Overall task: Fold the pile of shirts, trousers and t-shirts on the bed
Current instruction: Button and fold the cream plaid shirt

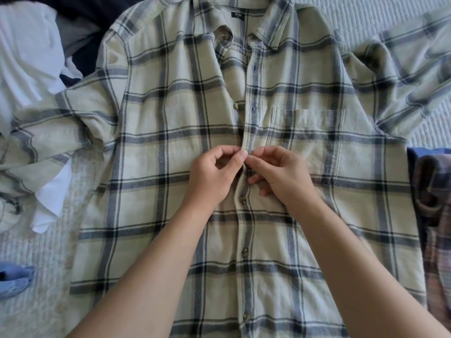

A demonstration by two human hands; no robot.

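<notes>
On the bed (366, 18) the shirt (170, 147) lay flat, lower buttons done, upper ones undone. Both hands, left (212, 174) and right (280, 174), had fingers pinched on its placket mid-chest. No fold had begun; other clothes (26, 52) waited at the sides.

Bed (380, 18), pale ribbed cover: plaid shirt (170, 142) spread flat centrally; white garments (26, 57) left of it, dark plaid garment (434, 203) right.

The pale green plaid flannel shirt (170, 142) loses its hem and sleeve ends past the edges; fingertips hide the button being worked.
</notes>
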